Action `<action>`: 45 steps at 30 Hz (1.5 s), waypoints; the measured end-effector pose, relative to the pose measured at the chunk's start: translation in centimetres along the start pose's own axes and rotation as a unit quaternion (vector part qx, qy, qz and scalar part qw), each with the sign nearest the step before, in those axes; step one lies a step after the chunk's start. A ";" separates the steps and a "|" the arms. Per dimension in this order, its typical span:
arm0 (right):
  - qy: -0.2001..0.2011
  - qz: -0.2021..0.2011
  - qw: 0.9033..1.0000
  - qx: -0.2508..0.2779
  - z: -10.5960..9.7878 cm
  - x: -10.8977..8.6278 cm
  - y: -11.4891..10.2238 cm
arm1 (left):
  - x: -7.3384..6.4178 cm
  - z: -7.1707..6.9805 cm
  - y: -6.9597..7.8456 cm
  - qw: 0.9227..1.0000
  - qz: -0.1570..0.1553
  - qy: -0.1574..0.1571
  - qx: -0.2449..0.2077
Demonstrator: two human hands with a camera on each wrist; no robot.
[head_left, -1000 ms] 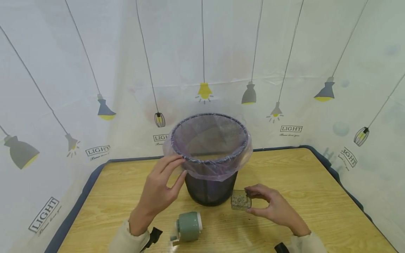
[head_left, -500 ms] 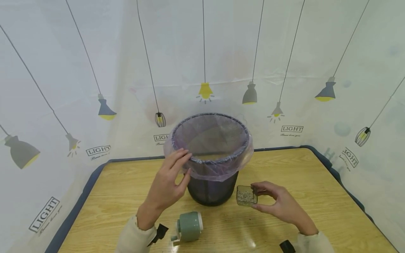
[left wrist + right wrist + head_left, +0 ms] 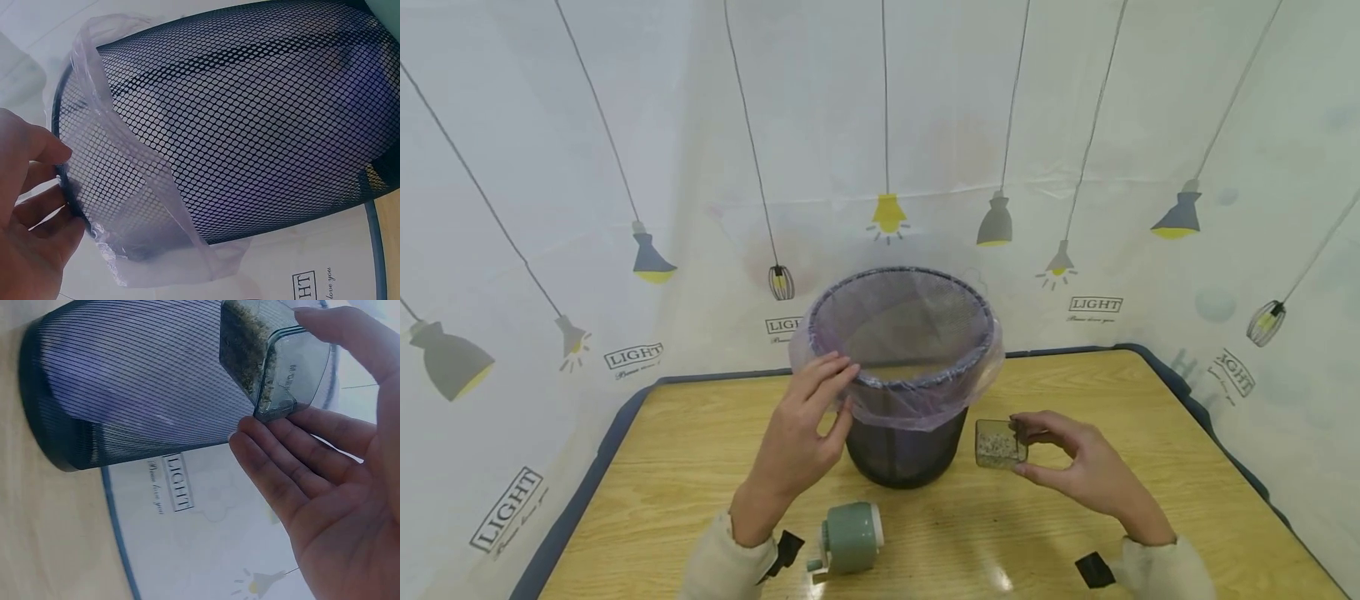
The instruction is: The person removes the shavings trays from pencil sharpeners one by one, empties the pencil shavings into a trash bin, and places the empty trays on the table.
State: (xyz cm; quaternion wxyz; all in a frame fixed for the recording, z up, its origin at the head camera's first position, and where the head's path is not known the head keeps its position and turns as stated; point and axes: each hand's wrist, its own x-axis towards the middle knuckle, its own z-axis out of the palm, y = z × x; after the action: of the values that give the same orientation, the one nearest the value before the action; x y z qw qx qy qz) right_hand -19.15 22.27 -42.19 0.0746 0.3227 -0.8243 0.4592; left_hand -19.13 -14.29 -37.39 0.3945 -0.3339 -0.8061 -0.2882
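A mesh wastebasket (image 3: 902, 458) stands upright on the table, a thin purplish bag (image 3: 925, 408) folded over its rim. My left hand (image 3: 793, 437) grips the basket's near left rim, with the thumb on one side and fingers on the other. To the right of the basket, my right hand (image 3: 1093, 471) pinches a clear shavings drawer (image 3: 247, 353) between thumb and fingers. Pale and dark pencil shavings fill part of this drawer. A green crank pencil sharpener (image 3: 852, 537) lies between the two forearms, in front of the basket.
Wooden tabletop (image 3: 685, 442) spreads out around the basket, edged by a dark blue border. A white sheet (image 3: 820, 125) printed with hanging lamps rises behind and at both sides.
My right hand has moved the shavings drawer to the right and up, away from the basket's base. My left hand has slid slightly right along the rim.
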 end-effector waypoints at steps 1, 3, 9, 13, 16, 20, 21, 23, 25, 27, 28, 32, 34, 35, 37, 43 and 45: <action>0.001 -0.001 1.000 -0.001 -0.2 0.1 -0.2 | 0.0 0.0 0.0 1.000 -0.002 0.000 -0.002; 0.004 -0.004 1.000 -0.004 -0.7 0.2 -0.5 | 0.0 0.1 0.0 1.000 -0.004 0.000 -0.005; 0.014 -0.022 1.000 0.001 -1.8 0.7 -1.7 | 0.1 -0.1 0.3 1.000 -0.010 -0.003 -0.007; 0.025 -0.045 0.999 0.003 -2.4 1.1 -2.5 | 0.1 -0.1 0.4 1.000 -0.011 -0.005 -0.003; 0.026 -0.060 0.998 0.002 -2.8 1.6 -3.1 | 0.1 -0.1 0.3 1.000 -0.007 -0.003 0.002; 0.021 -0.073 0.997 -0.002 -3.2 2.3 -3.8 | 0.1 -0.1 0.3 1.000 -0.008 -0.005 0.007; 0.022 -0.079 0.997 -0.001 -3.3 2.5 -4.0 | 0.1 -0.1 0.3 1.000 -0.008 -0.005 0.009; 0.021 -0.096 0.995 -0.003 -3.4 3.0 -4.4 | 0.0 -0.1 0.3 1.000 -0.010 -0.007 0.011; 0.023 -0.111 0.994 -0.005 -3.5 3.4 -4.9 | 0.0 -0.2 0.3 1.000 -0.009 -0.005 0.012; 0.022 -0.121 0.992 -0.009 -3.5 3.9 -5.4 | 0.0 -0.2 0.2 1.000 -0.008 -0.001 0.013; 0.021 -0.120 0.992 -0.015 -3.6 4.1 -5.6 | 0.0 -0.2 0.2 1.000 -0.008 -0.001 0.014; 0.018 -0.120 0.992 -0.027 -3.8 5.0 -6.4 | 0.0 -0.2 0.2 1.000 -0.008 -0.001 0.014; 0.015 -0.119 0.992 -0.029 -3.8 5.5 -6.7 | 0.0 -0.2 0.2 1.000 -0.008 -0.003 0.014; 0.014 -0.120 0.992 -0.027 -3.8 5.8 -6.8 | 0.0 -0.2 0.2 1.000 -0.008 -0.003 0.015; 0.012 -0.119 0.992 -0.027 -3.8 6.4 -7.0 | 0.0 -0.2 0.2 1.000 -0.006 -0.003 0.016; 0.016 -0.130 0.991 -0.031 -3.3 7.7 -7.5 | 0.0 -0.1 0.1 1.000 -0.005 -0.004 0.017; 0.017 -0.133 0.991 -0.030 -3.1 8.0 -7.5 | -0.1 -0.1 0.1 1.000 -0.008 -0.007 0.018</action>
State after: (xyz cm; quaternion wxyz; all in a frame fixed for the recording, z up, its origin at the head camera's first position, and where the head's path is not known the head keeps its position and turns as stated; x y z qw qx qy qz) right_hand -21.38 18.29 -31.73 0.1583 0.4190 -0.7862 0.4258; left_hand -18.95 -14.33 -37.39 0.3927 -0.3222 -0.8164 -0.2747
